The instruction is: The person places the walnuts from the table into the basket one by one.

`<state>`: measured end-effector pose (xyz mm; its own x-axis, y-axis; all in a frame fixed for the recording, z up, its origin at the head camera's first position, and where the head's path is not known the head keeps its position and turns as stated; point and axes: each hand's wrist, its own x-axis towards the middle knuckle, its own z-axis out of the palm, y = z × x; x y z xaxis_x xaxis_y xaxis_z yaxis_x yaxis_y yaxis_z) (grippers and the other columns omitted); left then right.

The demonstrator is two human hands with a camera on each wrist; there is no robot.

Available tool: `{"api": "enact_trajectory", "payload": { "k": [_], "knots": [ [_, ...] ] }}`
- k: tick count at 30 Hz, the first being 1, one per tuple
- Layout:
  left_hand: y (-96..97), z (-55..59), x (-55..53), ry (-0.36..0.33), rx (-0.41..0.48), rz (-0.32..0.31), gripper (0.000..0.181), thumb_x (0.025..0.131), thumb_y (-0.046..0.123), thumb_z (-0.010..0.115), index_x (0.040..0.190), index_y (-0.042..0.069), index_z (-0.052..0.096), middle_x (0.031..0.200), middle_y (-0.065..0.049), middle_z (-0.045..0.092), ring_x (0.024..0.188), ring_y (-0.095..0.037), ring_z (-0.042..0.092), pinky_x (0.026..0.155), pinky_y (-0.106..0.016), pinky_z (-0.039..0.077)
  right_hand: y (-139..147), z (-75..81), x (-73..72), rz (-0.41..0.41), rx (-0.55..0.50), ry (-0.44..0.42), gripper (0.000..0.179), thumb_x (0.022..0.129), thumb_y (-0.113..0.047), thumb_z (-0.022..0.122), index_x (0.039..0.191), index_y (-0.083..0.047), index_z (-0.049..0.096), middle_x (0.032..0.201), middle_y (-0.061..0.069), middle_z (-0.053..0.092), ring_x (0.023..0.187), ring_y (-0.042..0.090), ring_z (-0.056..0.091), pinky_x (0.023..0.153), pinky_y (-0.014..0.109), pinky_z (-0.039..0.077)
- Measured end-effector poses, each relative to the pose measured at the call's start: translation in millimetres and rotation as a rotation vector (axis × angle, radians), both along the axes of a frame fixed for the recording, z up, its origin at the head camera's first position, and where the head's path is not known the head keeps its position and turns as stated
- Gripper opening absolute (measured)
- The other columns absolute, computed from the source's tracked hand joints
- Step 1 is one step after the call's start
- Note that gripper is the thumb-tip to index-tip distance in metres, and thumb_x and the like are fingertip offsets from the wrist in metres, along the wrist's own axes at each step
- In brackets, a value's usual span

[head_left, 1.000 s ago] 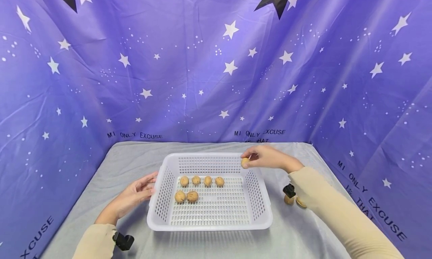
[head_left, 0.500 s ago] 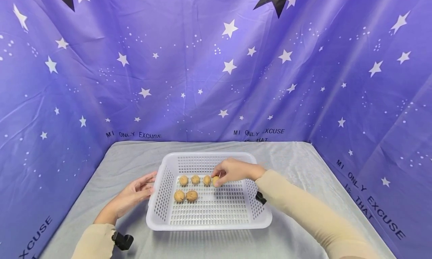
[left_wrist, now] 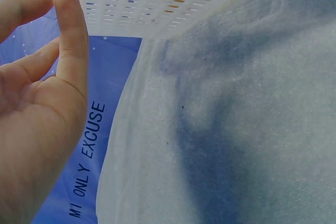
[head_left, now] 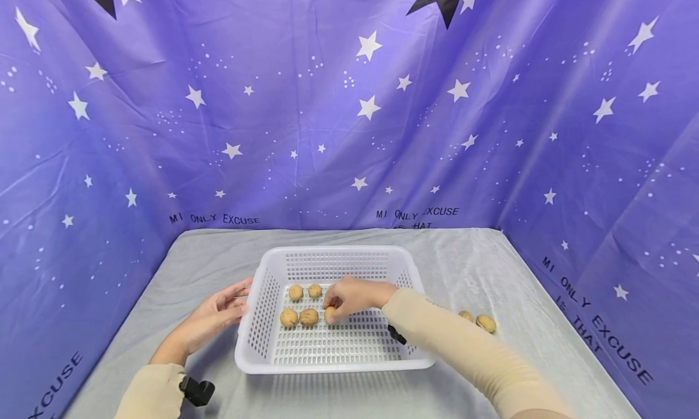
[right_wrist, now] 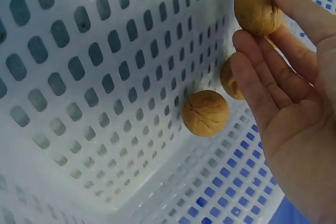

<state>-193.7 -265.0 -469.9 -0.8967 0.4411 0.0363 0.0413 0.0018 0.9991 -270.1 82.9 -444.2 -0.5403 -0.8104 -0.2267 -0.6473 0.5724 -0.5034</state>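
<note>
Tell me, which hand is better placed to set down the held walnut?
Probably the right hand: it pinches the walnut within the basket, near other walnuts. The left hand is at the basket's outer left side and holds no walnut.

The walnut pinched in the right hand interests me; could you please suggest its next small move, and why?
I would probably have the right hand settle the walnut there and ease its grip, since that walnut is held inside the basket, in line with two walnuts lying in the nearer row.
</note>
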Motion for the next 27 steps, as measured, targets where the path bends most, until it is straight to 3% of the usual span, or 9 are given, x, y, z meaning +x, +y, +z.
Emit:
{"api": "enact_trajectory", "payload": {
  "k": [7,12,20,27],
  "knots": [
    [0.2,-0.7,-0.6,0.002,0.005,0.0,0.066,0.101,-0.001,0.053,0.155,-0.01,0.016,0.142,-0.026,0.042,0.115,-0.021,0.061,0.094,-0.034,0.054,-2.0,-6.6,-2.0,0.001,0.001,0.023,0.031,0.088,-0.026,0.08,0.112,-0.008,0.073,0.097,-0.009,0.068,0.084,-0.002,0.06,0.079,0.014,0.05],
    [0.2,-0.4,-0.1,-0.002,0.001,0.002,0.067,0.101,-0.001,0.053,0.155,-0.01,0.015,0.142,-0.026,0.042,0.115,-0.021,0.061,0.093,-0.034,0.054,-0.4,-3.4,-2.1,-0.029,-0.004,-0.024,0.036,0.088,-0.029,0.079,0.117,-0.008,0.072,0.102,-0.01,0.068,0.089,-0.001,0.061,0.083,0.016,0.05],
    [-0.6,-2.8,-0.6,0.0,0.015,-0.001,0.067,0.101,-0.002,0.053,0.155,-0.011,0.014,0.139,-0.02,0.045,0.113,-0.019,0.062,0.092,-0.034,0.055,8.8,20.3,-3.5,-0.057,-0.058,-0.073,0.043,0.09,-0.029,0.077,0.123,-0.004,0.068,0.113,0.003,0.071,0.096,0.003,0.064,0.088,0.021,0.052],
    [-0.7,-2.9,-1.1,0.007,0.013,-0.002,0.067,0.101,-0.002,0.053,0.154,-0.011,0.014,0.139,-0.022,0.045,0.112,-0.017,0.062,0.093,-0.033,0.054,32.8,44.6,-3.4,-0.061,-0.093,-0.015,0.039,0.091,-0.027,0.075,0.124,-0.007,0.069,0.121,0.007,0.069,0.1,0.01,0.065,0.091,0.027,0.052]
  ]
}}
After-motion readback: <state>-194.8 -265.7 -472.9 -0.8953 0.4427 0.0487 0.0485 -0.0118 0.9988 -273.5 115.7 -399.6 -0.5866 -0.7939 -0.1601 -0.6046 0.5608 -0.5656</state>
